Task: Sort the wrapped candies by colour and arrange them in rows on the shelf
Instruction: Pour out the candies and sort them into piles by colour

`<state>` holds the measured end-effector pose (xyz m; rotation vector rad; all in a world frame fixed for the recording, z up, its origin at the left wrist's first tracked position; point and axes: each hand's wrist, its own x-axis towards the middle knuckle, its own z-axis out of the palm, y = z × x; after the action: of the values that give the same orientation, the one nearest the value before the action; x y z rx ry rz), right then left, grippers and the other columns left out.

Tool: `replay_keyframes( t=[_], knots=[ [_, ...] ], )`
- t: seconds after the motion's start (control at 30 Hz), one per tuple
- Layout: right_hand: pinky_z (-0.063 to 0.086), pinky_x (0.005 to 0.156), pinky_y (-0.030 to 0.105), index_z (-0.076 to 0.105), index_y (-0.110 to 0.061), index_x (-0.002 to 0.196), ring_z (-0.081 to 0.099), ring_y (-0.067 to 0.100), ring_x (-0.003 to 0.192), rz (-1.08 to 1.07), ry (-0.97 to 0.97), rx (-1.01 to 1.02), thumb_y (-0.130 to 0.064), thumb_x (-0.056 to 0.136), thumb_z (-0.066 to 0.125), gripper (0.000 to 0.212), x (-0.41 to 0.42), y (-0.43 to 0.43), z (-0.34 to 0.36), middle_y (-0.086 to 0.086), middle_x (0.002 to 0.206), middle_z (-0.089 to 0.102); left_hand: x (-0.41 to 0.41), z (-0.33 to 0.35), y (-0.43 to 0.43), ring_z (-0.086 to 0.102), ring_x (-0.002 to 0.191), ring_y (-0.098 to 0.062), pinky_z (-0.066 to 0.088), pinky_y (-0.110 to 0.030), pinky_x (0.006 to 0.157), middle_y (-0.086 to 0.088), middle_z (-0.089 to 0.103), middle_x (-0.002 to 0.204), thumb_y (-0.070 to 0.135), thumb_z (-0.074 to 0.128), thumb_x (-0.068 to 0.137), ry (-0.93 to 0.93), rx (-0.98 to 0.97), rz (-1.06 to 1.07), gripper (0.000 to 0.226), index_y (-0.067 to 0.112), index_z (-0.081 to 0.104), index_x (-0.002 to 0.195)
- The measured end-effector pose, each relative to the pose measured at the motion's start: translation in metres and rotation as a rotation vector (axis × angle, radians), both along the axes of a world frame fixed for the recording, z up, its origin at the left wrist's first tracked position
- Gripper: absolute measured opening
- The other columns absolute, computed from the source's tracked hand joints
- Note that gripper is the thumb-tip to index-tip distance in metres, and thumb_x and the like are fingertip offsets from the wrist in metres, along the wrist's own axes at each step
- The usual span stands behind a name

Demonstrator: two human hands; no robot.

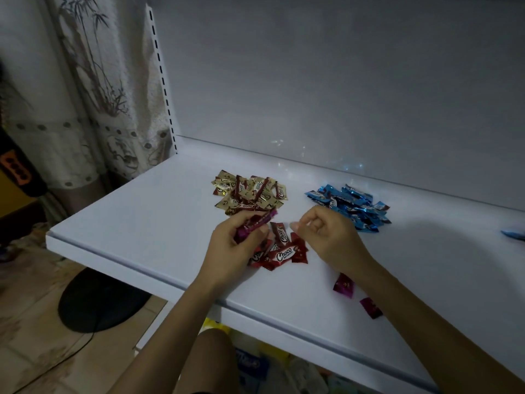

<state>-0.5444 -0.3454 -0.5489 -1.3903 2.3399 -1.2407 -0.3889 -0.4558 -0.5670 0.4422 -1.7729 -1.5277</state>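
Note:
On the white shelf [147,223] lie three heaps of wrapped candies: gold ones [248,194] at the back, blue ones [352,207] to the right, red ones [279,251] in front between my hands. My left hand [233,251] grips several magenta candies [255,224] just above the red heap. My right hand [329,237] hovers right of the red heap with fingers curled and thumb against forefinger; nothing shows between them. Two magenta candies [344,285] [370,307] lie by my right forearm.
A lone blue candy [512,235] lies at the far right edge. The shelf's white back panel [341,81] rises behind the heaps. A patterned curtain [93,95] hangs to the left, with a dark round base [96,300] on the floor below.

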Motion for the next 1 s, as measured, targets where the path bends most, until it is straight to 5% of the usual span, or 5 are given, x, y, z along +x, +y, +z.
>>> replay_keyframes(
  t=[0.13,0.4,0.57,0.8,1.0],
  knots=[
    [0.05,0.059,0.022,0.058,-0.034,0.112,0.066,0.01,0.066,0.206,-0.309,-0.098,-0.034,0.085,0.065,0.028,0.021,-0.007,0.015,-0.004,0.084,0.066,0.001,0.002,0.0,0.069,0.081,-0.024,0.055,-0.027,0.069,-0.013,0.071,0.084,0.002,0.061,0.089,0.025,-0.024,-0.046,0.009,-0.001,0.068,0.094],
    [0.043,0.05,0.013,0.068,-0.013,0.078,0.06,0.007,0.056,0.219,-0.386,-0.241,-0.014,0.086,0.066,0.009,0.033,-0.014,0.012,-0.002,0.063,0.066,0.0,-0.002,-0.002,0.068,0.078,-0.03,0.055,-0.046,0.075,-0.013,0.07,0.08,0.017,0.063,0.092,-0.027,-0.086,-0.019,0.014,0.004,0.069,0.093],
    [0.045,0.047,0.016,0.054,-0.012,0.072,0.061,0.004,0.053,0.042,-0.485,-0.286,-0.012,0.093,0.058,0.021,0.037,-0.01,0.018,-0.002,0.064,0.065,0.0,0.004,-0.001,0.063,0.079,-0.007,0.051,-0.016,0.062,0.003,0.065,0.093,0.008,0.042,0.096,-0.027,-0.043,0.068,0.024,0.014,0.059,0.111],
    [0.047,0.059,0.019,0.054,-0.029,0.073,0.058,0.004,0.061,-0.244,0.209,-0.202,-0.018,0.083,0.069,0.021,0.017,0.083,0.015,-0.012,0.067,0.061,-0.02,-0.001,0.031,0.063,0.101,-0.008,0.05,-0.03,0.094,0.008,0.069,0.104,0.009,0.04,0.102,-0.016,-0.168,0.054,0.033,0.006,0.054,0.132],
    [0.039,0.065,0.029,0.068,-0.018,0.082,0.059,0.022,0.069,-0.187,0.677,0.143,-0.031,0.08,0.059,0.016,-0.01,0.132,-0.021,-0.001,0.075,0.065,-0.05,0.001,0.092,0.049,0.063,0.006,0.045,-0.032,0.07,0.013,0.058,0.082,0.008,0.036,0.101,-0.018,-0.083,-0.088,0.04,0.016,0.046,0.14]
  ],
)
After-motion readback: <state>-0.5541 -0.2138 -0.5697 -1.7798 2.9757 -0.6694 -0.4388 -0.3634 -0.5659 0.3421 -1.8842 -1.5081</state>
